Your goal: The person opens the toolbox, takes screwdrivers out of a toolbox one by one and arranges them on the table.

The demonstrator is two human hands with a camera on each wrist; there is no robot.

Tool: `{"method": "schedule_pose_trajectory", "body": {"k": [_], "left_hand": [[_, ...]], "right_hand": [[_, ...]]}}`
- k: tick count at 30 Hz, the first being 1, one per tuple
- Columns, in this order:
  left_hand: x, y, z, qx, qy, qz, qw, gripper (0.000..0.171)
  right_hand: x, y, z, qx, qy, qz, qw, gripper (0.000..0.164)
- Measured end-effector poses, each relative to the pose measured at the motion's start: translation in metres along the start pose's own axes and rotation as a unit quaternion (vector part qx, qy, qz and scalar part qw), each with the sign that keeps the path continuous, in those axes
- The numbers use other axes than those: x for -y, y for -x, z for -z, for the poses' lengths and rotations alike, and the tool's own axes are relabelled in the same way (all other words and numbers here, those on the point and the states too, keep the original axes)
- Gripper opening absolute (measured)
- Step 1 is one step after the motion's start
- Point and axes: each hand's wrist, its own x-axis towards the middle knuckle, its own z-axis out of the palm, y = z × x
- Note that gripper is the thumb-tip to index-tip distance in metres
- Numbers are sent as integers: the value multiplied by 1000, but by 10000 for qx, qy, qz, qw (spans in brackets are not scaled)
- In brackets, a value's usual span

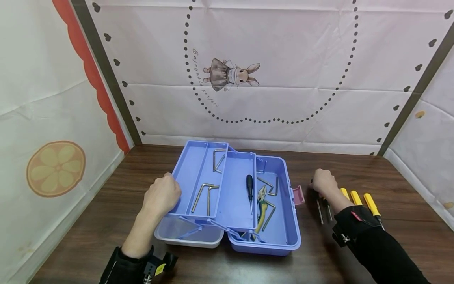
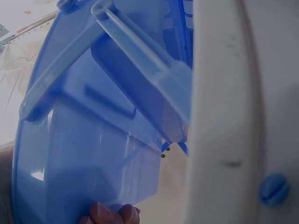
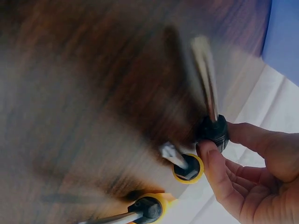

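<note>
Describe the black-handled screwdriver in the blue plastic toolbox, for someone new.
On the dark wooden table, find the open blue plastic toolbox. In its shallow rectangular middle tray, beside the deep bin, lies the black-handled, silver-shafted screwdriver. It's that tray's only tool; bent metal rods lie outside.

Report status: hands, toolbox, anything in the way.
Left hand grips upper tray. Right hand pinches black-handled screwdriver. Toolbox open. Pink latch juts out toward right hand.

A booth-like workspace: white sheets [image 1: 294, 59] printed with a rabbit [image 1: 220, 75] and hearts [image 1: 107, 37] screen a wood-grain desk [image 1: 106, 221] on three sides. Whether home or workshop is unclear.
</note>
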Motion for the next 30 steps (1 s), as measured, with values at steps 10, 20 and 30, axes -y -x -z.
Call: {"method": "schedule_pose_trajectory", "body": {"k": [10,20,30], "left_hand": [[0,1,0,50,37,13,10000,26],[0,0,0,-32,-30,-44,10000,26],[0,0,0,88,13,-5,10000,28]], "right_hand": [[0,1,2,35,-9,-108,9999,23],[6,9,25,-267,344,160,9989,29],[54,33,58,-625,589,953,9917,26]]}}
